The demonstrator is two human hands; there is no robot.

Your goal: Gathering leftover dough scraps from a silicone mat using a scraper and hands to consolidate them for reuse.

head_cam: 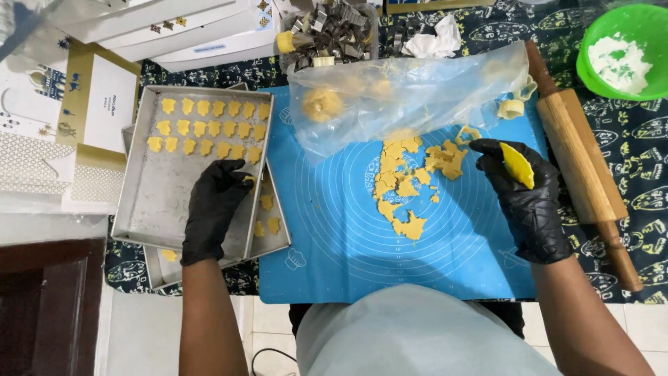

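My gloved left hand [212, 205] is setting a cut-out cookie [248, 179] on the metal tray [149, 202]; my right hand [523, 191] is gripping a yellow scraper [518, 166] beside dough scraps [410, 177].

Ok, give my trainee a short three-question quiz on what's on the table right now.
1. True or false: the left hand is over the baking tray that holds rows of cut dough shapes.
2. What does the right hand hold? A) the rolling pin B) a yellow scraper C) a metal cutter
3. Fill in: the leftover dough scraps lie on the ____ silicone mat.

Key:
1. True.
2. B: the yellow scraper sits in the gloved fingers; the rolling pin lies untouched to the right, and the metal cutters are piled at the top.
3. blue
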